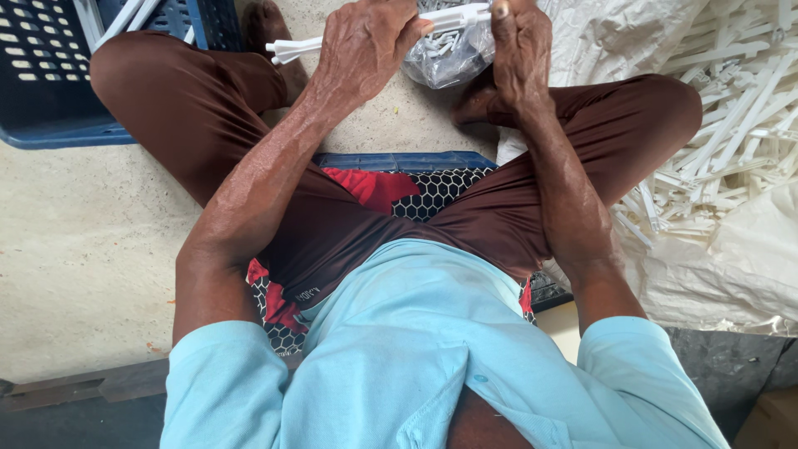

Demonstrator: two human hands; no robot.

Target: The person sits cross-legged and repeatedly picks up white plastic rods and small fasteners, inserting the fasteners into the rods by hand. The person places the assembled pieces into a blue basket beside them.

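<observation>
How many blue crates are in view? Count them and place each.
1. The blue crate sits on the floor at top left, beside the person's knee, with white plastic strips inside; others may lie out of frame.

One clear plastic bag (pixel 445 51), crumpled and holding small white plastic pieces, is seen at the far centre, on the floor between the feet. A large off-white woven sack (pixel 715 266), spread open, is laid at the right, with white plastic strips heaped on it. The corner of a brown cardboard box (pixel 769 424) is noted at the near right edge. No labels, signs or screens are observed.
</observation>
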